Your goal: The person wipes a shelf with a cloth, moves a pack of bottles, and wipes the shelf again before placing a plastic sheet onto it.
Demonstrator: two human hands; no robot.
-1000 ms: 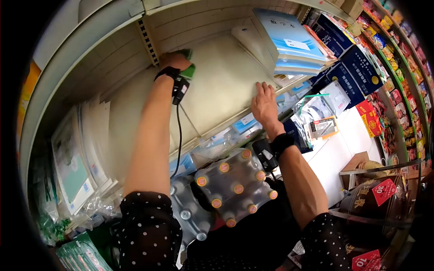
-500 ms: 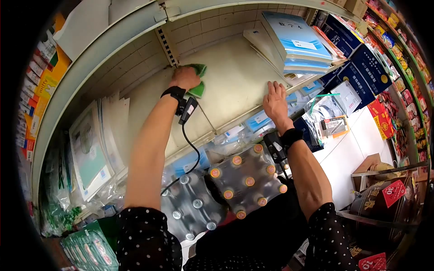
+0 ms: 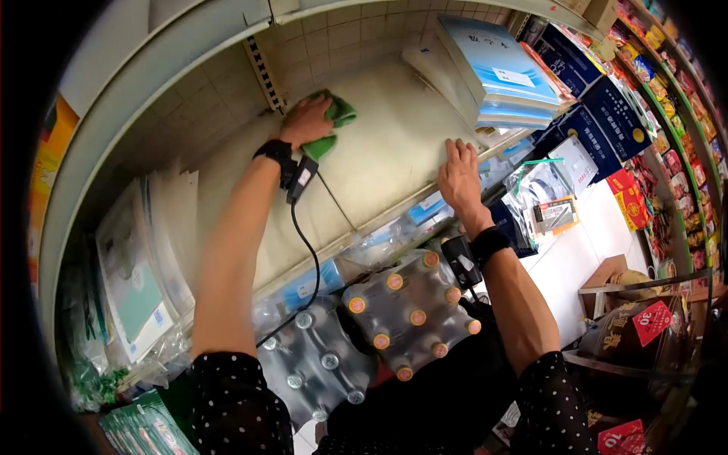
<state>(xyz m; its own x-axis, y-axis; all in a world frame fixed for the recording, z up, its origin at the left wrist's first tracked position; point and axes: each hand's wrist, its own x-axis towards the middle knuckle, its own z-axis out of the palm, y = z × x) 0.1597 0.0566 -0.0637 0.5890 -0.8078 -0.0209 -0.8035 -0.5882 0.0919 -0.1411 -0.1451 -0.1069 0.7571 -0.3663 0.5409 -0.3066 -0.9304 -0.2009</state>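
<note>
My left hand (image 3: 306, 123) presses a green cloth (image 3: 341, 113) onto the cream shelf board (image 3: 379, 148), close to the slotted upright at the back. The cloth is bunched under and around the fingers, and part of it is hidden by the hand. My right hand (image 3: 460, 180) lies on the front edge of the same shelf with its fingers stretched out, holding nothing. To the right of that hand stands a stack of blue books (image 3: 497, 72). Black straps with small devices are on both wrists, and a cable hangs from the left one.
Shrink-wrapped packs of bottles, one with orange caps (image 3: 417, 318) and one with pale caps (image 3: 329, 360), stand below the shelf edge. Papers in sleeves (image 3: 133, 280) lean at left. Dark blue boxes (image 3: 599, 129) and racks of packaged goods (image 3: 682, 152) are at right.
My left hand has shifted slightly right along the shelf with the cloth, its fingers now flatter over it. My right hand stays on the shelf edge. The view has moved a little.
</note>
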